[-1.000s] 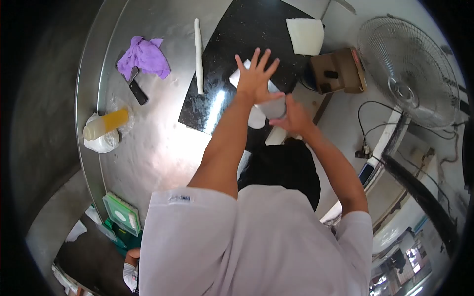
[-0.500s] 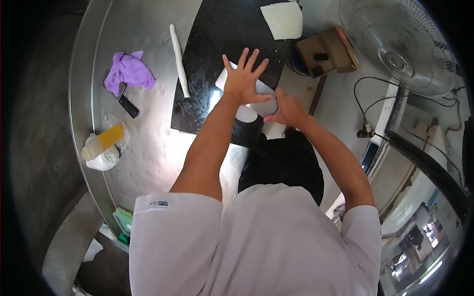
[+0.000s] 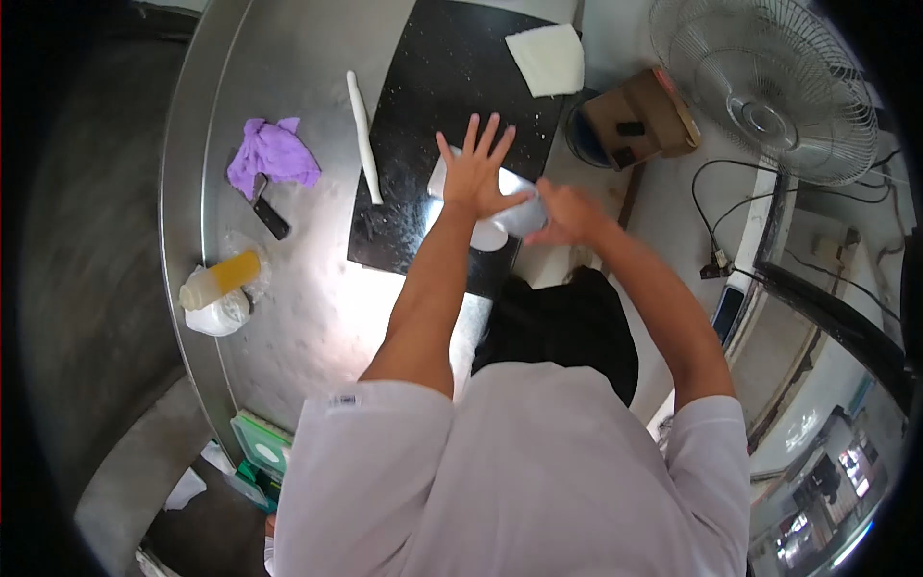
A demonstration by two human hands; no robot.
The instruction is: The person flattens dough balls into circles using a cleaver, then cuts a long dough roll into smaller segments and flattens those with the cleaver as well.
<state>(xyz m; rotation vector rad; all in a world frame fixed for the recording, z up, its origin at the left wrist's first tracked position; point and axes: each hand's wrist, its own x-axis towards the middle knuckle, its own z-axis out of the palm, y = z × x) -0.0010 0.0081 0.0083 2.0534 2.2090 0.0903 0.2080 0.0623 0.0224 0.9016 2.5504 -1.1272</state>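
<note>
My left hand [image 3: 473, 180] lies with fingers spread over a white, flat piece of what looks like dough [image 3: 488, 236] on the black board [image 3: 404, 125]. My right hand [image 3: 569, 213], blurred by motion, is at the near right edge of the board, with its thumb and fingers around the end of a shiny grey sheet or blade [image 3: 519, 207]. That sheet reaches toward my left palm. A long white dough strip [image 3: 363, 144] lies by the board's left edge, and a white square slab [image 3: 548, 60] rests at its far right corner.
On the metal table [image 3: 298, 260] are a purple cloth [image 3: 276, 156], a black-handled knife [image 3: 271, 219] and a yellow bottle [image 3: 223, 277]. To the right stand a cardboard box [image 3: 642, 117] and a wire fan [image 3: 764, 106]. A green-lidded container [image 3: 261, 442] is at lower left.
The view has shifted, so the table items appear lower and further right. My left hand stays spread on the dough; my right hand and the sheet have moved slightly relative to the board.
</note>
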